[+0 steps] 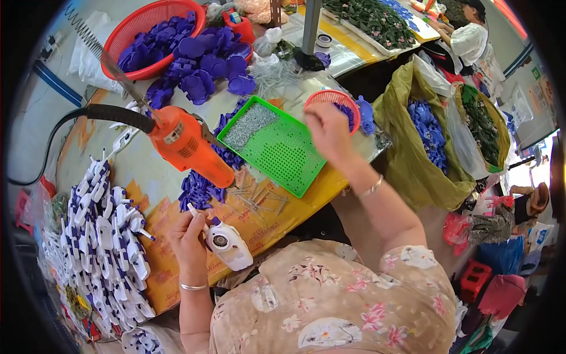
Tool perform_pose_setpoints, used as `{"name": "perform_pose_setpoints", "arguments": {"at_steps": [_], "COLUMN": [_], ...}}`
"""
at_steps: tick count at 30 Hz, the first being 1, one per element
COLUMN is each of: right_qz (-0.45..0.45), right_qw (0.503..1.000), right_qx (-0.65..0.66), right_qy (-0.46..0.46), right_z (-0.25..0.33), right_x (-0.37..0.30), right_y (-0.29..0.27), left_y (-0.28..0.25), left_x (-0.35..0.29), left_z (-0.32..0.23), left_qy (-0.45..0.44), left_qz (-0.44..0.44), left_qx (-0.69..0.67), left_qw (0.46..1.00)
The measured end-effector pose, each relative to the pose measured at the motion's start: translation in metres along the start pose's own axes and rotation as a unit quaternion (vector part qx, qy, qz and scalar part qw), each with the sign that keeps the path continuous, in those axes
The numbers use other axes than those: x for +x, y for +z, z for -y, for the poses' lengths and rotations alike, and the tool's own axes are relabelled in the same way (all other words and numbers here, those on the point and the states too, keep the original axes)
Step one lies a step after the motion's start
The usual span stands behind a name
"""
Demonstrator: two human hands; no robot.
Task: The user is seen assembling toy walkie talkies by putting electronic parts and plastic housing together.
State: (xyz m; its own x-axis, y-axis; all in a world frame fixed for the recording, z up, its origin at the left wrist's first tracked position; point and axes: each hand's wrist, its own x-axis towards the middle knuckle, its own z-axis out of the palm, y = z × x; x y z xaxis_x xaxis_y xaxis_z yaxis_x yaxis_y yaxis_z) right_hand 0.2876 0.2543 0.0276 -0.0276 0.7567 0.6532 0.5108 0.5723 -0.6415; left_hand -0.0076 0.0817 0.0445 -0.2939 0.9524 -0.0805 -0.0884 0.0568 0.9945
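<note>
My left hand (190,241) grips a white plastic toy housing (231,248) with a round dark disc in its side, a purple knob and a thin white stem. It is held near the table's front edge. My right hand (328,128) is raised at the near side of a small red basket (341,94) with purple parts in it. Its fingers are curled together; whatever is between them, if anything, is hidden. An orange electric screwdriver (190,148) hangs from a coiled spring left of a green tray (300,154) with small metal screws (252,125) heaped at its far end.
White-and-purple assembled pieces (103,236) pile up at left. Purple parts (203,187) and loose long pins (259,197) lie under the screwdriver. A large red basket (112,50) of purple pieces stands behind. Open sacks (398,112) stand at right; a person (470,41) sits farther off.
</note>
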Motion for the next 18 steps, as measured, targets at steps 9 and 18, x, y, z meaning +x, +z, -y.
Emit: {"name": "perform_pose_setpoints", "arguments": {"at_steps": [9,18], "right_qz": [0.277,0.176], "right_qw": [0.938,0.976], "right_qx": [-0.208,-0.123], "right_qy": [0.024,0.045], "right_z": [-0.085,-0.026], "right_x": [0.039,0.038], "right_y": [-0.003,-0.021], "left_y": [-0.008,0.000], "left_x": [0.011,0.008], "left_z": [0.023,0.019], "left_qy": [-0.074,-0.084], "left_qz": [-0.012,-0.040], "left_qx": [-0.075,-0.017], "left_qw": [0.994,0.996]}}
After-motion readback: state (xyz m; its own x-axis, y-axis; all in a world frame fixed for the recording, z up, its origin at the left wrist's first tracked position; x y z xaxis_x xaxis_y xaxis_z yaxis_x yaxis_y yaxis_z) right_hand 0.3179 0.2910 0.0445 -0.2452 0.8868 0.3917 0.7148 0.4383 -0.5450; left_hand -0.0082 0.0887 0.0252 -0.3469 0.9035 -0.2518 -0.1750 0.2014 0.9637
